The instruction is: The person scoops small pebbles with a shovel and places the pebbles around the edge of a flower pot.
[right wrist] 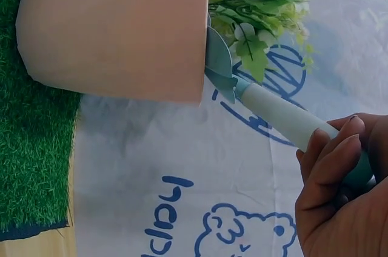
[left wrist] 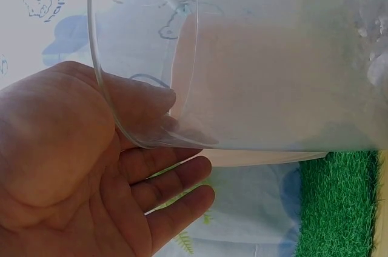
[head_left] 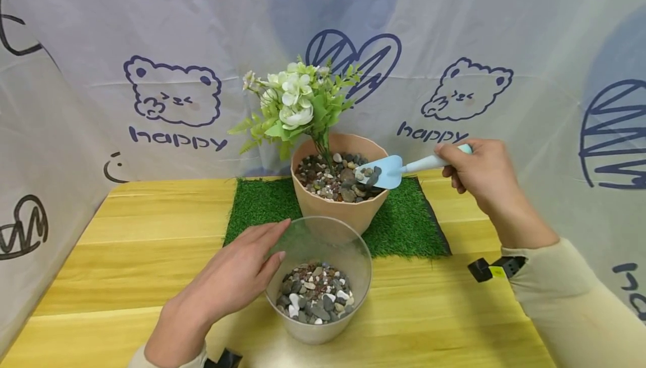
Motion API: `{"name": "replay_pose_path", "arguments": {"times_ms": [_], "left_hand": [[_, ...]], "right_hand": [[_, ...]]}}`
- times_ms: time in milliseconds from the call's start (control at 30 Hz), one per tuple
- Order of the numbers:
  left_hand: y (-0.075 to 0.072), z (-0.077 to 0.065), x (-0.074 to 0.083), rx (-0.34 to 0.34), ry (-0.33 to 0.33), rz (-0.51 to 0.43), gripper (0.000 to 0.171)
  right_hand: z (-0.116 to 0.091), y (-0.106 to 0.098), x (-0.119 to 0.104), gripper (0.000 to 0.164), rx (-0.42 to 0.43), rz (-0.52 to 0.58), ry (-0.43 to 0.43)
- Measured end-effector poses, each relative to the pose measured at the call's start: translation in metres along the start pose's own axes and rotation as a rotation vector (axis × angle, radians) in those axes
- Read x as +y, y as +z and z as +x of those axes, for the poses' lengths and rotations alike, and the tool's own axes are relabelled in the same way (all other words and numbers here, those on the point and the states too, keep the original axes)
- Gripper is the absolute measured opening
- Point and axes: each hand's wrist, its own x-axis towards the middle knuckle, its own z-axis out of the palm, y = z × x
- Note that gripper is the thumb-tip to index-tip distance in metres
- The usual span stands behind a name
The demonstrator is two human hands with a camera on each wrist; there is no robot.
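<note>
My right hand (head_left: 481, 174) grips the pale handle of a light-blue garden trowel (head_left: 390, 170). Its blade carries several pebbles (head_left: 368, 175) and tips over the right rim of a peach flowerpot (head_left: 338, 211); from the side, the right wrist view shows the blade (right wrist: 219, 57) at that rim. White artificial flowers (head_left: 298, 99) with green leaves rise from stones inside the pot. At the left rim of a clear plastic bucket (head_left: 323, 331) lies my left hand (head_left: 232, 272), fingers nearly straight, thumb over the rim. Mixed pebbles (head_left: 318, 295) cover the bucket's bottom.
Under the pot is a green artificial turf mat (head_left: 414, 228) on a yellow wooden table (head_left: 151, 228). A pale curtain (head_left: 242, 31) with bear and heart drawings hangs close behind the pot and along both sides.
</note>
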Motion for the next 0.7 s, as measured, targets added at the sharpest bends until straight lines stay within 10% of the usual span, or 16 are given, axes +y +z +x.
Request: {"name": "replay_pose_path", "arguments": {"times_ms": [700], "left_hand": [[0.0, 0.0, -0.001, -0.001, 0.007, -0.014, 0.059]], "right_hand": [[0.002, -0.015, -0.011, 0.039, 0.048, -0.107, -0.084]]}}
